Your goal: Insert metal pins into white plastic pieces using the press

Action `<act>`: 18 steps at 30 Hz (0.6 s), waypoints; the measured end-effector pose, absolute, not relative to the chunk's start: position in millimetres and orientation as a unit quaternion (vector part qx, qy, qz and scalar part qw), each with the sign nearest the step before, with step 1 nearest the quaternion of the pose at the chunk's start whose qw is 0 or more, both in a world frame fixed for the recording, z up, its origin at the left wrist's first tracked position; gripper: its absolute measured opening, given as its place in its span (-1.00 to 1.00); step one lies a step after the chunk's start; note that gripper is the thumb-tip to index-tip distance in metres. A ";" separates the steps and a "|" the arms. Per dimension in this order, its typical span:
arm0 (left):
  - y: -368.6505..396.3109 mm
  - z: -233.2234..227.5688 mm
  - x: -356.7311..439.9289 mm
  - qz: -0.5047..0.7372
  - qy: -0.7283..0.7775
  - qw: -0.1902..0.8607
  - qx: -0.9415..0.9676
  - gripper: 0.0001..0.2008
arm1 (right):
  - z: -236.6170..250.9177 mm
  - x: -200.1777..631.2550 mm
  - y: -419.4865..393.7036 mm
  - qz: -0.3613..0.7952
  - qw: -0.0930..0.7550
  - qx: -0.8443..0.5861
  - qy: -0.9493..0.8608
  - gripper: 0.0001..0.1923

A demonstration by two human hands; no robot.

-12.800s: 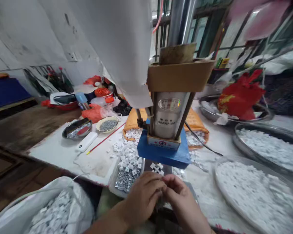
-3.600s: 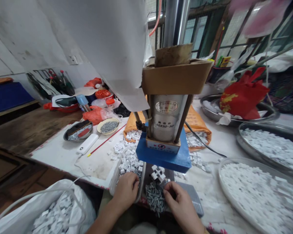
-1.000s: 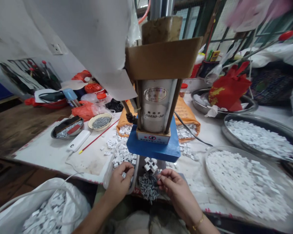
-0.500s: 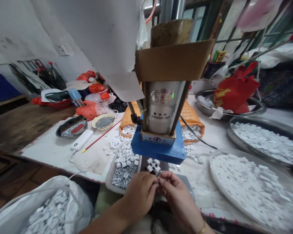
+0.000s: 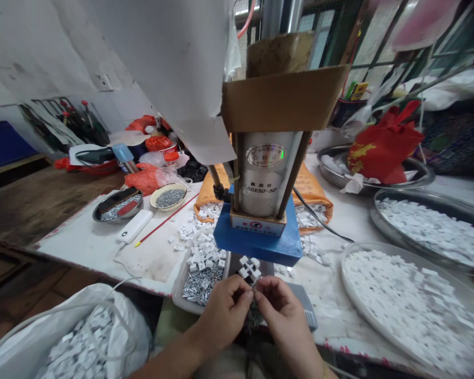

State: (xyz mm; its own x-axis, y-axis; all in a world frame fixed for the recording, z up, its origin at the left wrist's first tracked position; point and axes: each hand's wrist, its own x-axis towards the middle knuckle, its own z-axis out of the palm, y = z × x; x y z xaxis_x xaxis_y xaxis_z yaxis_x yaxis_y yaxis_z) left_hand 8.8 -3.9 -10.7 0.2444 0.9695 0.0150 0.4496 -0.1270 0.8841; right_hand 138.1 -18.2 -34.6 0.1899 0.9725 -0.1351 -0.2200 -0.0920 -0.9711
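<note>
Hands meet at the near edge of the bench, fingertips pinched together over one tiny part: the left hand (image 5: 225, 313) curls in from its side and the right hand (image 5: 282, 316) from the other, thumbs and forefingers closed on a small metal piece (image 5: 253, 289) that shows only as a grey glint between them, too small to make out its shape. Just beyond the fingertips a cluster of white plastic clips (image 5: 248, 267) sits on the base plate under the blue block (image 5: 258, 243) of a pneumatic press (image 5: 265, 176), whose silver cylinder rises straight ahead of both hands beneath a cardboard hood (image 5: 280, 97). Beside the left hand, a shallow tray (image 5: 180, 297) carries a heap of small nails (image 5: 197, 281) with more white clips on top. Nearer than that hand, low at its outer side, a white sack (image 5: 75, 337) gapes, full of clips. Out past the right hand a wide round metal pan (image 5: 349, 300) is spread with white pieces, and a second pan (image 5: 379, 208) lies farther off behind it. A red bag (image 5: 383, 145) rests in a third dish far beyond the right hand.
</note>
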 end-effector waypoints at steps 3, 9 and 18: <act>-3.6 -9.5 7.7 0.323 0.530 0.423 0.660 -0.85 | -35.2 139.1 -19.4 0.507 0.555 -0.520 -0.406 -0.75; -2.4 -12.2 -4.5 0.319 0.443 0.266 0.795 -0.81 | -31.0 145.3 -17.8 0.681 0.506 -0.446 -0.284 -0.64; -3.6 -11.8 -8.1 0.312 0.439 0.327 0.777 -0.84 | -42.6 146.2 -17.0 0.717 0.496 -0.422 -0.249 -0.64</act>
State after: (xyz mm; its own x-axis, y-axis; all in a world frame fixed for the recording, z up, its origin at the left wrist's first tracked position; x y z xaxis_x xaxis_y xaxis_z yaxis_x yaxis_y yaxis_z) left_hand -8.1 -3.6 -11.8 0.4210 0.8854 0.1970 0.4775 -0.4010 0.7818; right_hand 146.2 -17.0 -42.6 -0.1517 0.9212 -0.3582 -0.4996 -0.3842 -0.7764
